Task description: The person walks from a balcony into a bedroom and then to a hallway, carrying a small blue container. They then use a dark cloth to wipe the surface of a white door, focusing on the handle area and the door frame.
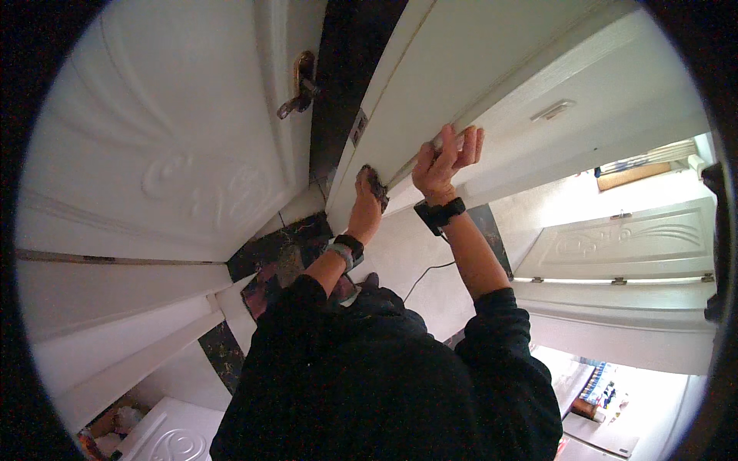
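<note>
Left hand: fingers closed around a dark pad against the white door frame; even pressure seems best.
Right hand: fingers half-curled at the frame's edge; cannot tell if gripping.
Latch plate: farther up; lighter touch advisable.

Home, I'd log from my end of the link, probably a hallway or lobby between rooms. Doors everywhere: white door at 10 o'clock, moulded panel, brownish metal handle; second white door at 3, raised scrollwork, row of hinges. White woodwork toward 1 has a metal latch plate. I get dark marble-look tile toward 8, with a reddish patterned mat nearer centre. Bright nook at 4 holds clutter, too small for me to name. Exact room: can't tell.
</note>
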A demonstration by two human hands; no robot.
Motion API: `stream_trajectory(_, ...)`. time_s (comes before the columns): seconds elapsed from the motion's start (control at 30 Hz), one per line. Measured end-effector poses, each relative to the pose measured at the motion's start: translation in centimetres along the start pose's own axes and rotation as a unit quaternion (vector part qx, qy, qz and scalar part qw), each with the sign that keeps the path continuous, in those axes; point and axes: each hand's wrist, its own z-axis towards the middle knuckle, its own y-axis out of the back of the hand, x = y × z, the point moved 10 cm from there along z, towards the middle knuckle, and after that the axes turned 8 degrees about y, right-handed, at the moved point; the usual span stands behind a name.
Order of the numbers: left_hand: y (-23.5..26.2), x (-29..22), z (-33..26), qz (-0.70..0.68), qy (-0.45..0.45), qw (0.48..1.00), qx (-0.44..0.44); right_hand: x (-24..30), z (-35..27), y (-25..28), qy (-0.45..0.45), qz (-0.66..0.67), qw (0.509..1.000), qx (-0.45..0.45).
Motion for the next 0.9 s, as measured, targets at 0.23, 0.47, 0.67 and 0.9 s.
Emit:
stream_trajectory(0.23, -1.2, 2.1, -0.6, -0.078, -0.006, 0.996, -0.035, 2.2, -3.7, 2.0, -0.125, 0.051, 0.982, 0.130)
stream_trajectory(0.47, 1.3, 6.0, 1.3, -0.063, 0.015, 0.987, -0.145, 3.3, -10.4, 1.2, -0.203, 0.155, 0.942, 0.216)
stream_trajectory(0.67, 7.2, 8.6, 6.6, -0.118, 0.088, 0.966, -0.213, 1.6, -11.5, 0.7, -0.225, 0.170, 0.943, 0.175)
stream_trajectory(0.9, 3.6, 7.5, 9.7, -0.198, 0.049, 0.970, -0.132, 3.1, -12.0, 0.5, -0.181, 0.257, 0.931, 0.184)
